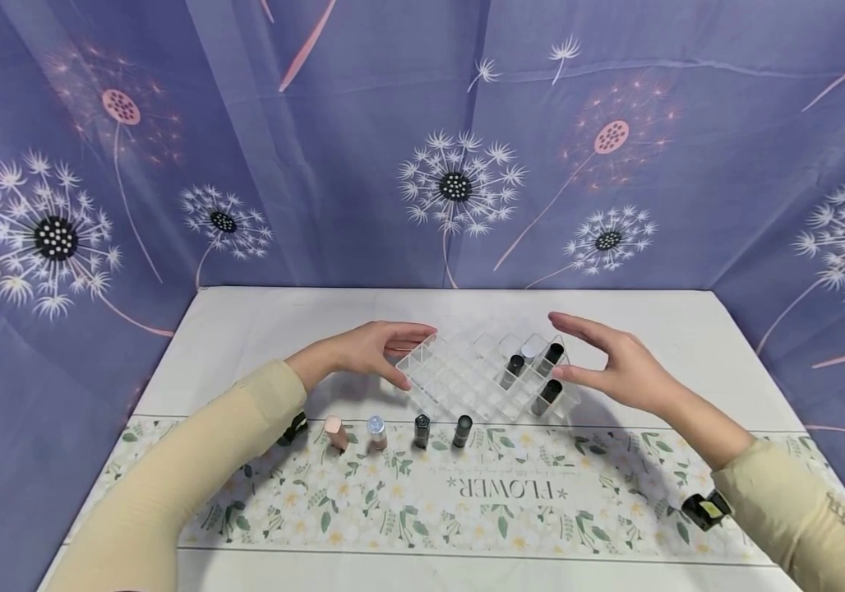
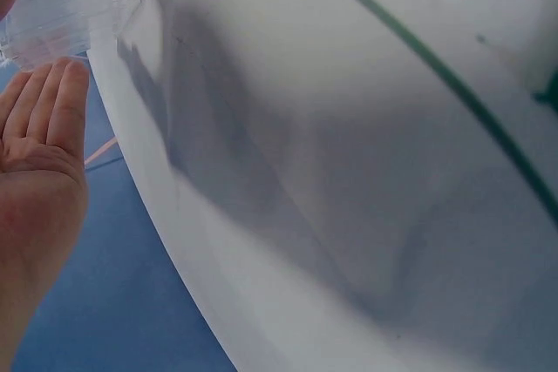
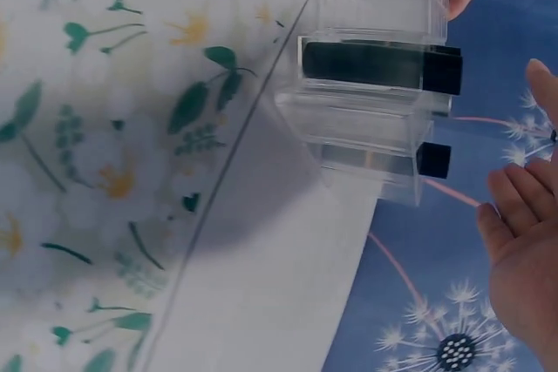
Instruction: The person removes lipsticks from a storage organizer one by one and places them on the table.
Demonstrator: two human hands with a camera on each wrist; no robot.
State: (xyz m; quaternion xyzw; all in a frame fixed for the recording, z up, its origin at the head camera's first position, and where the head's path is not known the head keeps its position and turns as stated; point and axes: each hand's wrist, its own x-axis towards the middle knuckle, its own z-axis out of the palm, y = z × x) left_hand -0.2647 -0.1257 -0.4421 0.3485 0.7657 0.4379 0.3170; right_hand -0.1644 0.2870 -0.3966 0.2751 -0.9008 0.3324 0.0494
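Observation:
A clear lipstick organizer (image 1: 433, 374) with slanted rows of compartments stands on the white table. Several lipstick tubes fill compartments at its right end, among them a black-capped one (image 1: 514, 367) and one with a pale cap (image 1: 529, 353). My left hand (image 1: 359, 349) is at the organizer's left end, fingers extended and fingertips right at its edge. At the other end my right hand (image 1: 618, 370) spreads thumb and fingers apart, the thumb close to the corner. In the right wrist view that palm (image 3: 527, 276) holds nothing, and black caps (image 3: 443, 71) stick out of the organizer.
In front of the organizer, a row of tubes stands on the floral runner (image 1: 511, 526): a pink one (image 1: 335, 432), one with a bluish clear cap (image 1: 376, 431) and two black ones (image 1: 422, 430). A purple dandelion-print curtain (image 1: 348, 164) encloses the table's back and sides.

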